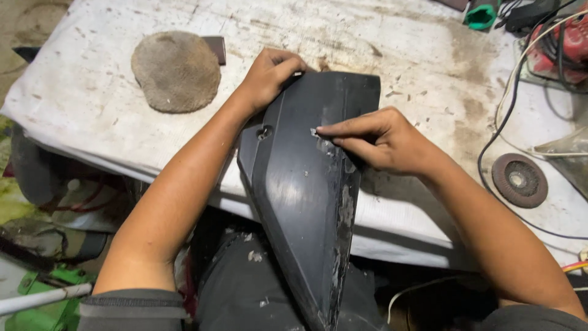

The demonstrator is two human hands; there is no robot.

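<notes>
Fingertips (pixel 320 130) of the right hand (pixel 380 142) press flat on the middle of a long black plastic panel (pixel 306 190). They sit right on a small pale chipped spot there. The fingers are stretched out and held close together. It looks like they pinch or rub something tiny against the panel, but it is too small to tell what.

The left hand (pixel 269 76) is at the top left corner of the panel. Its fingers curl over the panel's edge and grip it tight, so the panel stays put.

The panel lies with its wide top end on a dirty white table (pixel 92 98). Its thin pointed end hangs off the table's near edge, down toward the person's lap. So the panel is under both hands, with the left one at the top and the right one in the middle.

The panel looks hard and stiff, not floppy. It seems light, since one hand can hold it by a corner. Its face is smooth and a bit shiny, so it may slip. The right edge has worn, scratched, pale patches. The edges and the top corner look like the best places to hold it. A small round hole (pixel 264 133) sits near the panel's left edge, below the left hand.

Left of the panel, on the table, lies a round brown fuzzy pad (pixel 176 72). Right of the panel lies a round grinding disc (pixel 519 179), with wires (pixel 499 122) looping near it.
</notes>
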